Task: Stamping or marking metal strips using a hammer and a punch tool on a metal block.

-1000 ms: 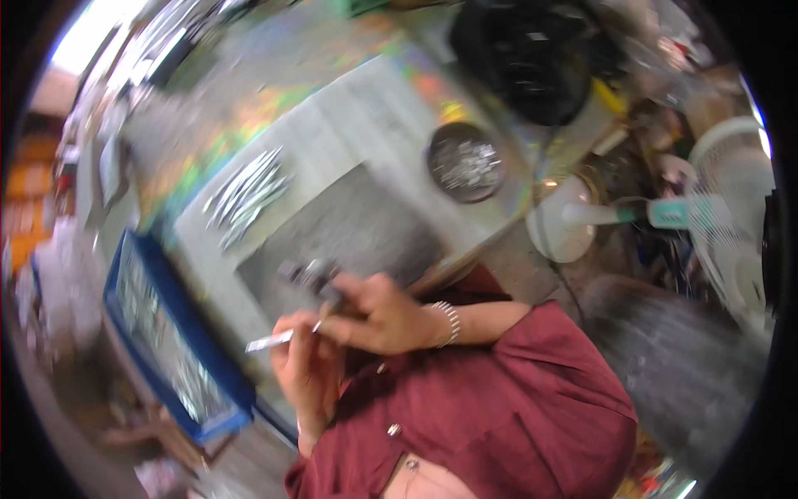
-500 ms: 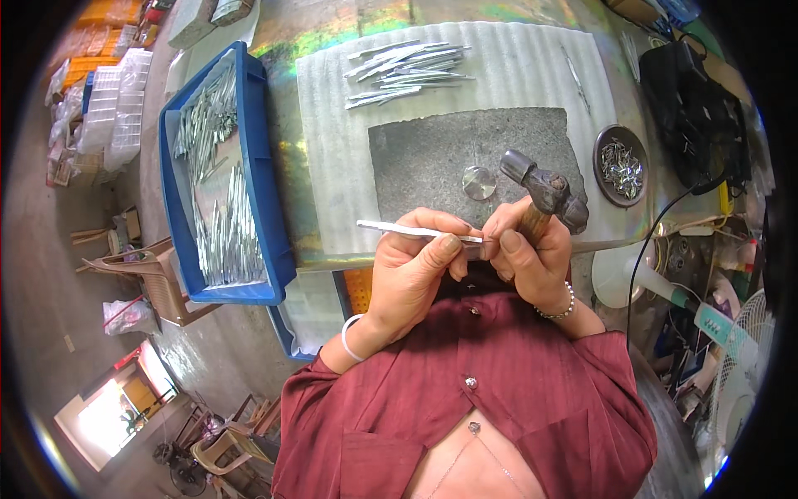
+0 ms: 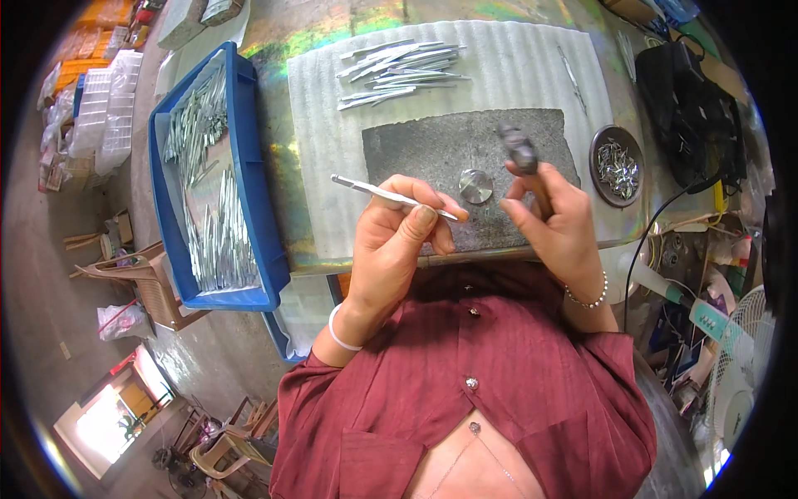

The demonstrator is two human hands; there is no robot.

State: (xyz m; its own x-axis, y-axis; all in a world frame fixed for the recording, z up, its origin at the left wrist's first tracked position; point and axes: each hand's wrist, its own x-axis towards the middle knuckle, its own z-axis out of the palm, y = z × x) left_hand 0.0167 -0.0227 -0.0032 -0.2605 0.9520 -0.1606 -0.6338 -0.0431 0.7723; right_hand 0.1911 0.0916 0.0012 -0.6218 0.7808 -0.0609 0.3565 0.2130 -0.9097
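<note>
Steel tweezers (image 3: 391, 195) sit pinched in our left hand (image 3: 399, 241), thumb over fingers, grip narrow and closed on the shaft approx. mid-length, tip end toward the small round metal disc (image 3: 475, 185). That disc rests on the dark grey pad (image 3: 432, 145), just beside the tweezers' right end; whether they touch we can't tell. Our right hand (image 3: 553, 224) is wrapped shut round the handle of a small hammer (image 3: 522, 154), head up and blurred above the pad, near the disc.

To do this step well, in our judgement: keep the tweezers flat and steady w/ the working end square over the disc, fingers back from the strike spot, and let the hammer fall short and light from the wrist, not the arm. Left thumb is close to the disc, so a wide swing could catch it.

More tweezers lie in a loose pile (image 3: 399, 71) on the white foam sheet (image 3: 532, 66) further out, a lot more in the blue tray (image 3: 258, 249) on our left, and a round dish (image 3: 617, 166) of small metal bits sits right of the pad.
</note>
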